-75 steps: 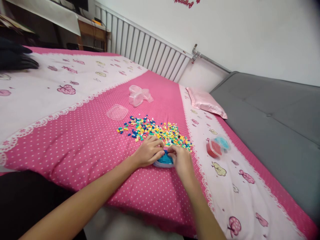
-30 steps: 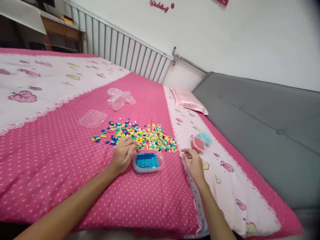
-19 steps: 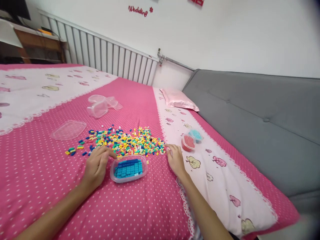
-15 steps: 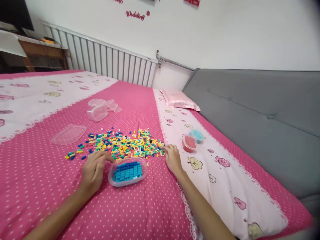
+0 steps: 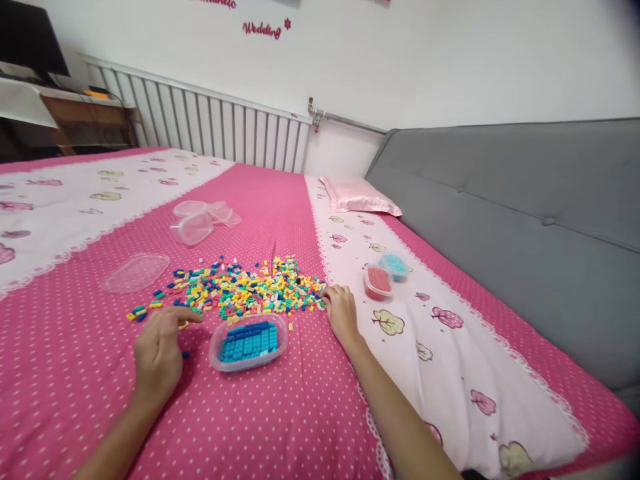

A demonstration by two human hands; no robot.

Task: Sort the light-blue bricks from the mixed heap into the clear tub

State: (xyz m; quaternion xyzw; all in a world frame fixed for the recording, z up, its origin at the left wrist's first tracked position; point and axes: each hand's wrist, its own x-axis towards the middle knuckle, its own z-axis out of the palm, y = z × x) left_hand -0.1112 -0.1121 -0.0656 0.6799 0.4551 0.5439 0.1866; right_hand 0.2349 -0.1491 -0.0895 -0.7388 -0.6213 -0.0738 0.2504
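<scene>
A clear plastic tub holds rows of blue toy bricks, light blue in front and dark blue behind. To its left, my left hand hovers low over the bed, index finger stretched out, with a loose dark blue brick beside it. Behind the tub spreads a pile of small mixed toy bricks in yellow, green, blue, red and white. My right hand rests at the pile's right edge, fingers curled together; whatever is between the fingertips is hidden.
A tub of red pieces and a tub of light blue pieces stand to the right. A clear lid lies left of the pile, and stacked clear containers are farther back. A pink pillow lies by the grey headboard.
My left hand has moved left, away from the tub's rim, uncovering a dark blue brick on the bed. My right hand stays at the pile's right edge. The view has shifted slightly.
</scene>
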